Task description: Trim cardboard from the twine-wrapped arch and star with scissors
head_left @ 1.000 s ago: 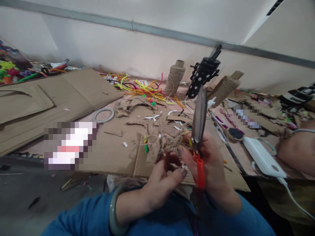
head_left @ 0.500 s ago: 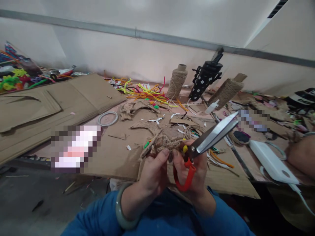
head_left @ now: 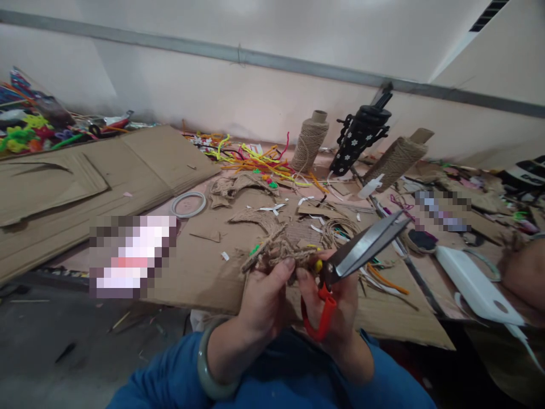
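Between my two hands is a twine-wrapped craft piece (head_left: 283,250), brown and rough, with small green and yellow bits along it. My left hand (head_left: 264,301) pinches it from the left, thumb on top. Red-handled scissors (head_left: 364,245) hang on my right hand (head_left: 344,313), blades pointing up and right and nearly together. My right thumb and fingers also press against the twine piece's right end. Just beyond lies a crescent-shaped, twine-covered piece (head_left: 255,217). The fingers' undersides are hidden.
Two twine spools (head_left: 310,139) stand at the back around a black flowered holder (head_left: 357,139). Coloured pipe cleaners (head_left: 268,165) lie left of them. A tape ring (head_left: 188,204) and cardboard sheets (head_left: 157,159) are leftward. A white power bank (head_left: 477,287) sits beside another person's arm (head_left: 525,278).
The scissors have tilted slightly, their tips dropping lower and a little left. Both hands keep hold of the twine piece, and the view has shifted slightly.
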Tool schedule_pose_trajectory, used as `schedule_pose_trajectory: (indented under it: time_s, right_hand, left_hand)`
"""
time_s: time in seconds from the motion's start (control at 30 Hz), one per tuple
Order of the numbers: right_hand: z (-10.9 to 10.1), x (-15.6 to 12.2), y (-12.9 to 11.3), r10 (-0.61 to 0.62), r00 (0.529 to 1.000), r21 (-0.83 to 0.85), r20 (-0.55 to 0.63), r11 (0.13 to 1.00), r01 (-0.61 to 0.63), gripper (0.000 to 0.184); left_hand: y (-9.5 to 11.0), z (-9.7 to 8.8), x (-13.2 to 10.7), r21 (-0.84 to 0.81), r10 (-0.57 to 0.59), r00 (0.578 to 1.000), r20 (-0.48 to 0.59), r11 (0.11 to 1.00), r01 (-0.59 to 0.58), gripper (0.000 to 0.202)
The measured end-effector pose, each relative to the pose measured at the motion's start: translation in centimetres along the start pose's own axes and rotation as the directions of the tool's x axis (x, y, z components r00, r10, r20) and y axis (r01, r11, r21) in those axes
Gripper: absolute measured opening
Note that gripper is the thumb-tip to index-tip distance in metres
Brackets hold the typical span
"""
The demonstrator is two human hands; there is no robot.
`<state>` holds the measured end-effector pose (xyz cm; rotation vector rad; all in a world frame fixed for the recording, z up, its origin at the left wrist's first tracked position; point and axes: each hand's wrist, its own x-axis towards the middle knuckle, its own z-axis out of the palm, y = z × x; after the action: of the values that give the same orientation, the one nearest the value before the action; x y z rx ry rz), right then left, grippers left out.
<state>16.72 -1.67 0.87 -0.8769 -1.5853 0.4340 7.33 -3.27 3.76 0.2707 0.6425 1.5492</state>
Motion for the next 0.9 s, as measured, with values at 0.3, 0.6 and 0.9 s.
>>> schedule_pose_trajectory:
  time_s: [0.3, 0.6, 0.9]
  right_hand:
    - [-7.8, 2.5, -0.1, 0.147, 0.858, -0.135, 0.492, 0.987, -0.092, 0.026]
    - [-12.8, 6.3, -1.3, 0.416, 0.501, -0.553, 0.759, 0.817, 0.160, 0.038]
    - [-15.4, 7.1, -0.9, 0.634, 0.255, -0.683, 0.730, 0.685, 0.254, 0.045]
  left_hand:
    - [1.6, -1.4, -0.5, -0.006, -0.024, 0.998, -0.054, 1.000, 0.024, 0.020]
    - [1.7, -4.3, -1.2, 0.221, 0.043, 0.998, 0.042, 0.974, -0.051, 0.020]
    - [2.3, -5.8, -1.6, 0.374, 0.033, 0.999, 0.042, 0.926, -0.047, 0.021]
